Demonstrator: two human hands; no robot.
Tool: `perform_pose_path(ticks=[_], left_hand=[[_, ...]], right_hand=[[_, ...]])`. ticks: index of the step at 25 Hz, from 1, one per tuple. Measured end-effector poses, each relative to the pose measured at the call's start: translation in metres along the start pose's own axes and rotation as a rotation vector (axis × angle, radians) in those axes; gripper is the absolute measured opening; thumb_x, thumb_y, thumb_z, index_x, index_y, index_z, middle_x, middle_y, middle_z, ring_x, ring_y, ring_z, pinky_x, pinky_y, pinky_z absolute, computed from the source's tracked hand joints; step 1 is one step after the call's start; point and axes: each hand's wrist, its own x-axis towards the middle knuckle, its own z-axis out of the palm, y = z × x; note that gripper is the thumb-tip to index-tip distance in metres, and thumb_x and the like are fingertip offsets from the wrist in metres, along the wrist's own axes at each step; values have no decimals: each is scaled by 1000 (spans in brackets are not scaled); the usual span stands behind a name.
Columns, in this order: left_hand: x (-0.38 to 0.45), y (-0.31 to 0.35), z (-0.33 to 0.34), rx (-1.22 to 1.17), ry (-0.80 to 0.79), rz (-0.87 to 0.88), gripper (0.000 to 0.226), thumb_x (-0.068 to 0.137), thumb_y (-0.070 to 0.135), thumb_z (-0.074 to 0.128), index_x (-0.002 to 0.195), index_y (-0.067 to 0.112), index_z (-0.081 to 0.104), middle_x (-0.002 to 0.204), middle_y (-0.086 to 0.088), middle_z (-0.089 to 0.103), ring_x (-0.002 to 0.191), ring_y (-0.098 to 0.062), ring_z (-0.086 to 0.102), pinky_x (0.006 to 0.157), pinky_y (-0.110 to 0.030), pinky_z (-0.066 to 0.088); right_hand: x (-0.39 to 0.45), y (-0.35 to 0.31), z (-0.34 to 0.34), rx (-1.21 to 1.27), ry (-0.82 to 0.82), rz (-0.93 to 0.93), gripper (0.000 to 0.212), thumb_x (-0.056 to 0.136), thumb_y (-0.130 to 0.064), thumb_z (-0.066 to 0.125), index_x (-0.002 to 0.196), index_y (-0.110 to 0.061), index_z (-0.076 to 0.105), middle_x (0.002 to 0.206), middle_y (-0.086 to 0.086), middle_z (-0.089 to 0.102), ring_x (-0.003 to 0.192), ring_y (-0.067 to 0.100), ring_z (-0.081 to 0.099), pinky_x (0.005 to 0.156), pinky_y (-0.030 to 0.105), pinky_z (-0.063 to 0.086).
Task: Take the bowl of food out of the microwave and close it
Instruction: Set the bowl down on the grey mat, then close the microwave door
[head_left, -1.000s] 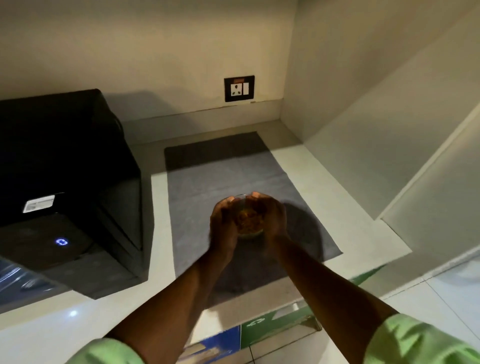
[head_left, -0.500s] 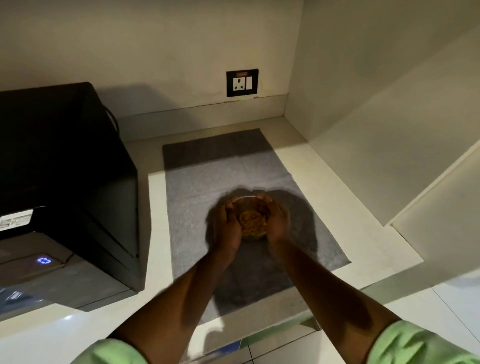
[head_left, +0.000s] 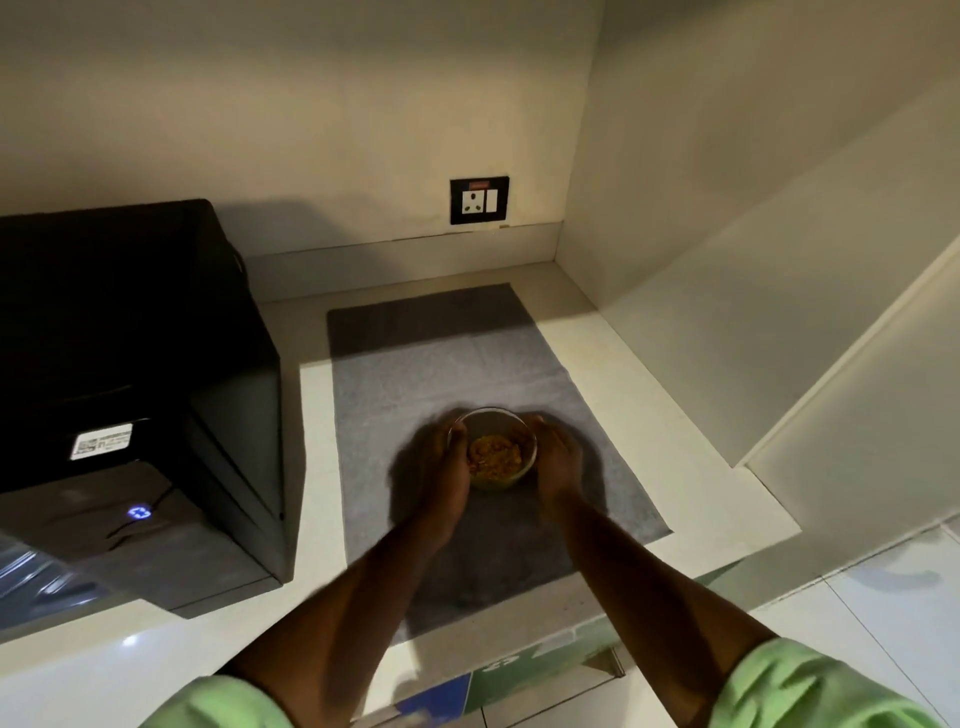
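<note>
A small clear glass bowl (head_left: 493, 447) with yellow-orange food in it sits low over the grey mat (head_left: 452, 374), between both my hands. My left hand (head_left: 441, 467) cups its left side and my right hand (head_left: 558, 460) cups its right side. I cannot tell whether the bowl touches the mat. The black microwave (head_left: 130, 364) stands at the left on the counter. Its door (head_left: 104, 540) hangs open toward me, with a small blue light on it.
A white counter (head_left: 696, 499) runs under the mat, boxed in by a back wall and a right side wall. A black wall socket (head_left: 479, 200) sits above the mat. A white sloping panel (head_left: 857, 389) stands at the right.
Both hands have carried the bowl lower and slightly farther onto the mat. The view has shifted, so the microwave shows more fully at the left.
</note>
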Motion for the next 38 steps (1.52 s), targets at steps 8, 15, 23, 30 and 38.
perform_pose_path(ticks=[8, 15, 23, 30, 38], left_hand=[[-58, -1, -29, -78, -1, -15, 49, 103, 25, 43, 147, 4, 39, 153, -15, 43, 142, -30, 41, 113, -33, 32], [-140, 2, -70, -54, 54, -76, 52, 105, 34, 36, 153, 15, 32, 161, -9, 33, 146, -29, 35, 117, -35, 27], [-226, -5, -143, -13, 103, -57, 58, 102, 41, 40, 154, 18, 29, 162, -9, 31, 146, -31, 36, 116, -42, 33], [-267, -28, -258, 156, 229, 6, 60, 101, 38, 44, 153, 12, 27, 163, -10, 28, 148, -30, 33, 117, -37, 30], [-293, -55, -434, 537, 335, 153, 67, 97, 34, 55, 152, 6, 28, 163, -16, 26, 154, -31, 13, 123, -42, 18]], right_hand=[[-44, -8, -29, -136, -50, 59, 21, 82, -27, 66, 66, -13, 64, 68, 1, 60, 72, 20, 53, 66, 34, 41], [-120, -47, -40, -56, -179, 126, 14, 64, -27, 77, 69, -15, 72, 66, 2, 65, 76, 25, 61, 73, 42, 54], [-234, -95, -11, -361, -426, -49, 62, 91, -29, 69, 148, -19, 46, 139, 5, 59, 109, 22, 65, 73, 26, 56], [-292, -107, 58, -657, -593, -416, 76, 93, -38, 68, 156, -21, 29, 164, 4, 32, 145, 29, 39, 115, 40, 38], [-343, -136, 142, -756, -467, -807, 68, 92, -29, 69, 152, -15, 39, 160, 7, 37, 146, 27, 36, 117, 39, 37]])
